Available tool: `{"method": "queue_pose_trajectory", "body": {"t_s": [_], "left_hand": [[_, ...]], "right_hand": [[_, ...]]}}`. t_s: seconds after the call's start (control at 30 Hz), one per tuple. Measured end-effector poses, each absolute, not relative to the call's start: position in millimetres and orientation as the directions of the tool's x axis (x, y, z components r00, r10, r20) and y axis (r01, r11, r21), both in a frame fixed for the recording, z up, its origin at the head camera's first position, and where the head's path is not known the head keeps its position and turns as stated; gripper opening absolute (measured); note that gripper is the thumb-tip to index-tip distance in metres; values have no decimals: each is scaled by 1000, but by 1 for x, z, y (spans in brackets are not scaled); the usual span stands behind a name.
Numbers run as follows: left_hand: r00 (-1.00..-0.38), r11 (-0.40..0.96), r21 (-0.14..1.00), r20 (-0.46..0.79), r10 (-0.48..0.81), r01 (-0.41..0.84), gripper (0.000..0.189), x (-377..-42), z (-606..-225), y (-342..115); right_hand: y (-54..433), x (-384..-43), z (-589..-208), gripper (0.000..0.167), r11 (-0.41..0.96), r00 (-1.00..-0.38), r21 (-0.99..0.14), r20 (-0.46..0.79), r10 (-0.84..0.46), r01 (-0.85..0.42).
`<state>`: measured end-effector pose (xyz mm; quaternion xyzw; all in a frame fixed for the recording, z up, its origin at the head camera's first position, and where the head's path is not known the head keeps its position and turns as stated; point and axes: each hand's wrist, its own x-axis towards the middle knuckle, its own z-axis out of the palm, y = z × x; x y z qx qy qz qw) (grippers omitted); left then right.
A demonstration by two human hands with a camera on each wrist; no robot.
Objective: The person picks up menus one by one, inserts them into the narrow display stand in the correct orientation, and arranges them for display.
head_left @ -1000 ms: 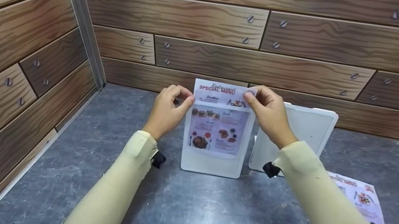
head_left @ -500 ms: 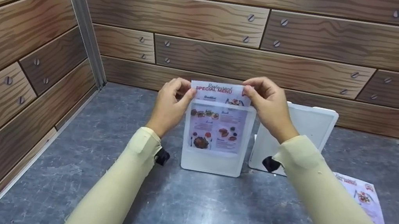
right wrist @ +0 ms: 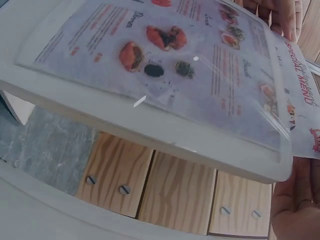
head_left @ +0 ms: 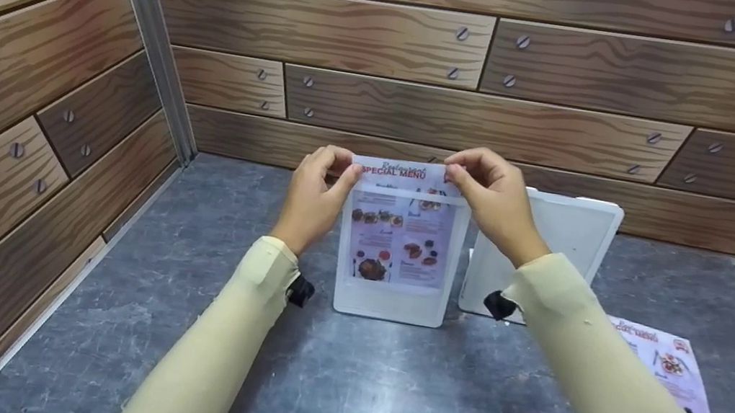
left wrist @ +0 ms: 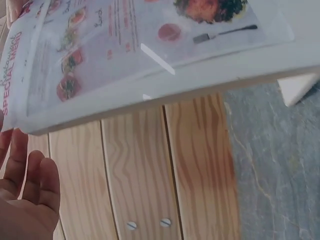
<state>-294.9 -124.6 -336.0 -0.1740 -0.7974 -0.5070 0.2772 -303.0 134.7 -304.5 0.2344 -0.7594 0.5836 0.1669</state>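
A printed menu sheet (head_left: 399,240) sits inside a white-framed clear menu stand (head_left: 389,303), with its top strip sticking out above the frame. The stand is upright on the table. My left hand (head_left: 311,202) pinches the sheet's upper left corner, and my right hand (head_left: 504,209) pinches its upper right corner. In the left wrist view, the sheet (left wrist: 115,45) shows through the clear front, with left fingers (left wrist: 47,185) at its protruding edge. From the right wrist, the sheet's red title end (right wrist: 300,85) projects past the frame, and right fingers (right wrist: 300,190) lie partly behind it.
A second white stand (head_left: 546,251) leans upright behind my right wrist. Another menu sheet (head_left: 670,376) lies flat on the grey marbled table (head_left: 340,392), partly under my right forearm. Wood-patterned walls (head_left: 435,49) enclose the back and left.
The menu sheet shifts slightly left, then slides a little lower into the stand. My right hand rises and moves left along the top edge, then dips; the left hand moves up slightly to the corner.
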Motion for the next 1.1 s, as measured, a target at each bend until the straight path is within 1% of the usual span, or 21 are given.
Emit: {"method": "queue_pose_trajectory", "body": {"t_s": [0.13, 0.3, 0.47, 0.67, 0.97, 1.1], "left_hand": [[-788, 447, 705, 615, 0, 550, 14, -294, -337, -124], [-802, 479, 700, 597, 15, 529, 12, -294, -342, -126], [-786, 477, 684, 618, 23, 552, 12, -294, -342, -125], [-755, 462, 665, 655, 15, 587, 10, -294, -339, -124], [-781, 566, 630, 624, 39, 531, 13, -291, -343, -125], [-764, 601, 577, 639, 91, 554, 16, -288, -343, -125]], "right_hand": [[135, -303, -306, 15, 243, -833, -797, 528, -163, -553], [138, -304, -318, 13, 316, -845, -785, 506, -170, -533], [139, -304, -322, 11, 351, -848, -773, 500, -177, -529], [138, -305, -317, 10, 349, -821, -746, 541, -181, -568], [139, -302, -326, 8, 419, -811, -701, 554, -190, -577], [141, -301, -327, 8, 423, -786, -674, 587, -191, -606]]}}
